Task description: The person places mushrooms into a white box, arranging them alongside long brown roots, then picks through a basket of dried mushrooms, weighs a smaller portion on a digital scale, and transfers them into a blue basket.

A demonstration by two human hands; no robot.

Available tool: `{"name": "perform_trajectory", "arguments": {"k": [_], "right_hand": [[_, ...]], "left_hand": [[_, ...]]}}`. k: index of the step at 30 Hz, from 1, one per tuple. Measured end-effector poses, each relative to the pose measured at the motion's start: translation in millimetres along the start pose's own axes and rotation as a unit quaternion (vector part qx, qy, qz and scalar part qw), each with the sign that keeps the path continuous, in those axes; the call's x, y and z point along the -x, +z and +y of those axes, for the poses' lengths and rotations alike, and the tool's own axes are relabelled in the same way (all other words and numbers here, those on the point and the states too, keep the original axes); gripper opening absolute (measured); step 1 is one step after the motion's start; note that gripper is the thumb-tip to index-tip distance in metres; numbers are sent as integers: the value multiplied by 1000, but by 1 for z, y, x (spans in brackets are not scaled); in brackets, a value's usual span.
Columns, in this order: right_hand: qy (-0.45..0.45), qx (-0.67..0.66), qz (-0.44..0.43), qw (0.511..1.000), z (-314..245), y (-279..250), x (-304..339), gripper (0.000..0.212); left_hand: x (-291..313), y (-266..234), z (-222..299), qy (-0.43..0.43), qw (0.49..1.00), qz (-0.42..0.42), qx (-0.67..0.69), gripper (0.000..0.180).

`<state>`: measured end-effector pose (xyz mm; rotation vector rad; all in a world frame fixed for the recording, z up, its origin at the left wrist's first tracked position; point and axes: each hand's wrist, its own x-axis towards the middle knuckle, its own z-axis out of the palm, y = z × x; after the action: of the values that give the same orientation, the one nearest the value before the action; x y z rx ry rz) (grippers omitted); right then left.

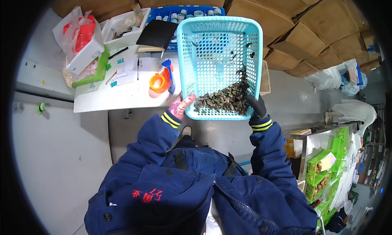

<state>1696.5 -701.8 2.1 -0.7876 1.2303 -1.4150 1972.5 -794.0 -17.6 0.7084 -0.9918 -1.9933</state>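
Note:
Between my two hands is a light blue plastic basket [255, 47] with holes in its walls, tilted so that its inside faces me. A heap of small dark, shrivelled pieces [224, 99] has gathered at its near side and right corner; their kind I cannot make out. My left hand [182, 106] grips the near left corner, thumb over the rim. In a dark glove, my right hand [257, 107] grips the near right corner. The fingers under the basket are hidden.
A white table [92, 98] at the left bears an orange cup-like thing [157, 82], a black notebook [158, 34] and papers. Behind stands a blue crate [171, 10] with small jars. Cardboard boxes [326, 18] line the back. Green baskets [316, 169] stand at the right, near another person [355, 111].

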Motion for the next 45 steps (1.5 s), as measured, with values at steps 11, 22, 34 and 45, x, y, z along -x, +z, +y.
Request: {"name": "perform_trajectory", "arguments": {"k": [11, 22, 34, 45], "right_hand": [[-20, 129, 95, 987, -53, 37, -29, 61], [-106, 183, 69, 975, -51, -5, -93, 57], [-384, 798, 158, 437, -148, 38, -181, 43], [-520, 659, 83, 537, -122, 51, -180, 14]], "left_hand": [[-77, -1, -35, -106, 893, -67, 433, 48], [-121, -9, -43, -69, 891, -54, 445, 29], [-118, 22, -29, -20, 962, 60, 264, 51], [-111, 29, -19, 46, 960, 130, 245, 52]]}}
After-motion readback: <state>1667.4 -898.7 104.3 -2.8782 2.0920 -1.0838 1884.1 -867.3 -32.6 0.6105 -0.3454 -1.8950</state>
